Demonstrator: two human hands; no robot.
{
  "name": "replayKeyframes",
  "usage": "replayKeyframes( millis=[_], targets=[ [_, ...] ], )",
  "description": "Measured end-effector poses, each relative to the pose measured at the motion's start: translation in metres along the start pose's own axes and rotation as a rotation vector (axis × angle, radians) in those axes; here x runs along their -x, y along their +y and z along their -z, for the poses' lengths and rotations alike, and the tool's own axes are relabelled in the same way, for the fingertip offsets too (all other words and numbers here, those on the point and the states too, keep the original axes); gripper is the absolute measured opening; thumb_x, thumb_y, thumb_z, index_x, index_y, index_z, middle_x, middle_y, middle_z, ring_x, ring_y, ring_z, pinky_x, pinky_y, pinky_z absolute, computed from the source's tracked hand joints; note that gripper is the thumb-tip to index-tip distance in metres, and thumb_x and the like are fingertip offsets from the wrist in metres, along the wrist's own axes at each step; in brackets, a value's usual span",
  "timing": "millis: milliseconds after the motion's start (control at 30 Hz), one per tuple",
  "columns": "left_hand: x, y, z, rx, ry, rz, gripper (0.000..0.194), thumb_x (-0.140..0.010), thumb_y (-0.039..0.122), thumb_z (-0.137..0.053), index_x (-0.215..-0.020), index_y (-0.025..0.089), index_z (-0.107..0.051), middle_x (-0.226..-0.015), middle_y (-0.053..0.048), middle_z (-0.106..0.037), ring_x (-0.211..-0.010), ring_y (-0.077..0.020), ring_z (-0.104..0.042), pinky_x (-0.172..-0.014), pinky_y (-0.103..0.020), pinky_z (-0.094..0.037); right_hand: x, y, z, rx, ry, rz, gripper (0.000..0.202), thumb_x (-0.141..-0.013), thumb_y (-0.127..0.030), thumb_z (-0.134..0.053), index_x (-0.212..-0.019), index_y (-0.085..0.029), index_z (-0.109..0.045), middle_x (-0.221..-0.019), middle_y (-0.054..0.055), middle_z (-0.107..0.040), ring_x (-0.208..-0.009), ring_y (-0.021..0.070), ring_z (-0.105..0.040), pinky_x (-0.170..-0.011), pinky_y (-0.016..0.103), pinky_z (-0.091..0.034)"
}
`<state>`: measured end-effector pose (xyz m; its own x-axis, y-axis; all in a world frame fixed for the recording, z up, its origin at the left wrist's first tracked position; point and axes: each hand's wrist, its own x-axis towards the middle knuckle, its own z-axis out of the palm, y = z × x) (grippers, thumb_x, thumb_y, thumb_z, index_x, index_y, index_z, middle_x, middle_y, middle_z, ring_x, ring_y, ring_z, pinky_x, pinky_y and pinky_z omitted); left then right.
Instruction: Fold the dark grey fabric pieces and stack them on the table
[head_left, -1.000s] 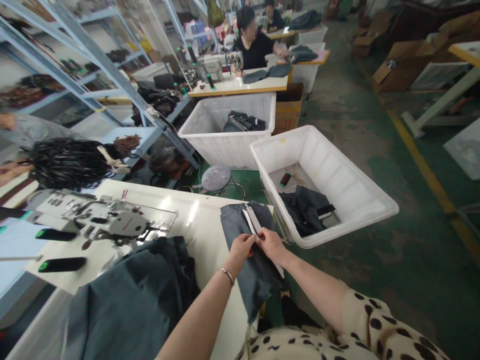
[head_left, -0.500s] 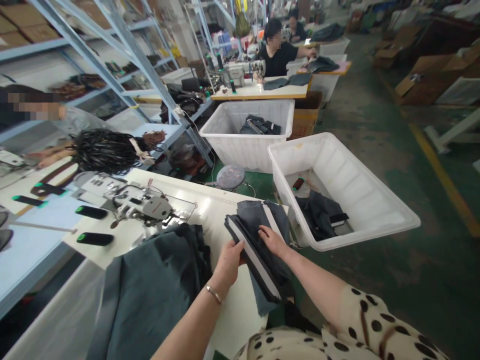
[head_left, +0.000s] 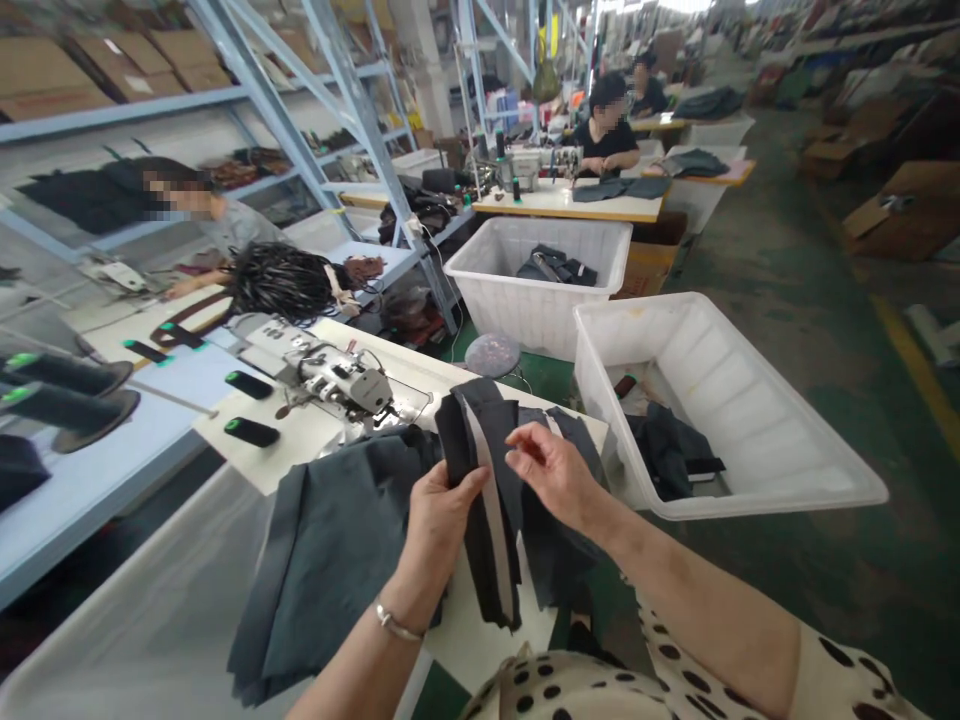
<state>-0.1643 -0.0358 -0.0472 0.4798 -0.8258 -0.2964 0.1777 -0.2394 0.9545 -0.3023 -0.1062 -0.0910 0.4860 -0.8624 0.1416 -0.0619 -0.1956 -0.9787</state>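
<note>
My left hand grips a folded dark grey fabric piece with a pale strip along it, thumb on top, and holds it up over the table. Just right of that piece is my right hand, its fingers bent and thumb apart, with nothing seen between them. Beneath and behind it lie more dark grey pieces at the table's right end. On the left, a large stack of grey-green cloth drapes over the table edge.
Beyond the cloth stands a sewing machine on the white table. A white plastic bin with dark cloth inside is at right, a second bin behind. A round stool sits between. Co-workers sit at other machines.
My left hand has lifted the fabric piece off the pile and turned it more upright. My right hand has come off the fabric. The head view has shifted left.
</note>
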Motion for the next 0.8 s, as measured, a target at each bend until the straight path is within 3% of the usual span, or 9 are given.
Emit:
replayKeyframes(
  millis=[100,233,367,500,633,700,733,800],
  targets=[
    [0.006,-0.016,-0.015,0.163,-0.064,0.069,0.036,-0.062,0.036,-0.076,-0.086,0.013,-0.064,-0.07,-0.002,-0.067,-0.063,-0.0142,-0.06,-0.062,-0.024,-0.048,0.015,-0.014,-0.028,-0.091,-0.062,-0.047,0.057,-0.075,-0.049,-0.062,-0.119,-0.017,-0.046,-0.106,0.007,-0.058,-0.093,0.0175,-0.056,-0.083,0.029,-0.046],
    [0.012,-0.026,-0.008,0.258,-0.146,0.2,0.029,-0.07,0.04,-0.071,-0.077,0.013,-0.06,-0.066,0.0,-0.063,-0.059,-0.0106,-0.056,-0.055,-0.019,-0.045,0.026,0.004,-0.054,-0.275,-0.023,-0.128,0.053,-0.076,-0.051,-0.061,-0.113,-0.016,-0.05,-0.103,0.007,-0.062,-0.098,0.0202,-0.058,-0.09,0.033,-0.045],
    [0.006,-0.031,0.011,0.206,-0.17,0.198,0.027,-0.069,0.037,-0.072,-0.079,0.015,-0.061,-0.063,0.001,-0.062,-0.052,-0.0088,-0.053,-0.049,-0.017,-0.042,0.025,0.016,-0.047,-0.499,-0.156,-0.235,0.047,-0.069,-0.048,-0.068,-0.101,-0.015,-0.057,-0.092,0.004,-0.065,-0.085,0.0193,-0.061,-0.081,0.033,-0.049],
    [0.008,-0.027,0.027,0.237,-0.221,0.231,0.024,-0.067,0.029,-0.074,-0.081,0.014,-0.063,-0.071,-0.003,-0.067,-0.061,-0.0129,-0.06,-0.059,-0.022,-0.049,0.021,0.031,-0.024,-0.655,-0.301,-0.392,0.041,-0.067,-0.038,-0.07,-0.1,-0.015,-0.059,-0.08,0.002,-0.066,-0.074,0.0181,-0.062,-0.075,0.035,-0.049],
    [0.046,-0.01,0.028,0.372,-0.603,0.406,0.03,-0.06,0.012,-0.072,-0.09,0.014,-0.065,-0.075,-0.006,-0.069,-0.067,-0.0181,-0.064,-0.065,-0.027,-0.051,0.012,0.055,-0.004,-0.338,-0.206,-0.352,0.021,-0.06,-0.022,-0.068,-0.079,-0.015,-0.064,-0.073,-0.001,-0.063,-0.08,0.0195,-0.058,-0.078,0.031,-0.044],
    [0.067,-0.003,0.024,0.403,-0.793,0.502,0.032,-0.057,0.008,-0.066,-0.089,0.012,-0.066,-0.073,-0.008,-0.068,-0.063,-0.0194,-0.064,-0.06,-0.028,-0.05,0.008,0.064,0.0,-0.3,-0.175,-0.338,0.013,-0.06,-0.02,-0.067,-0.071,-0.015,-0.063,-0.072,0.0,-0.063,-0.084,0.0198,-0.057,-0.081,0.03,-0.042],
    [0.073,-0.001,0.023,0.412,-0.847,0.54,0.032,-0.055,0.006,-0.063,-0.087,0.011,-0.066,-0.072,-0.008,-0.068,-0.062,-0.02,-0.063,-0.058,-0.028,-0.05,0.007,0.066,0.0,-0.324,-0.186,-0.346,0.011,-0.064,-0.024,-0.064,-0.071,-0.015,-0.063,-0.072,0.001,-0.063,-0.084,0.0198,-0.058,-0.08,0.03,-0.042],
    [0.072,0.0,0.025,0.417,-0.845,0.545,0.034,-0.053,0.006,-0.057,-0.085,0.011,-0.067,-0.069,-0.007,-0.067,-0.061,-0.0202,-0.063,-0.057,-0.029,-0.049,0.008,0.062,-0.001,-0.379,-0.232,-0.368,0.023,-0.076,-0.034,-0.052,-0.077,-0.014,-0.064,-0.073,0.005,-0.064,-0.079,0.0201,-0.06,-0.075,0.031,-0.044]
  ],
)
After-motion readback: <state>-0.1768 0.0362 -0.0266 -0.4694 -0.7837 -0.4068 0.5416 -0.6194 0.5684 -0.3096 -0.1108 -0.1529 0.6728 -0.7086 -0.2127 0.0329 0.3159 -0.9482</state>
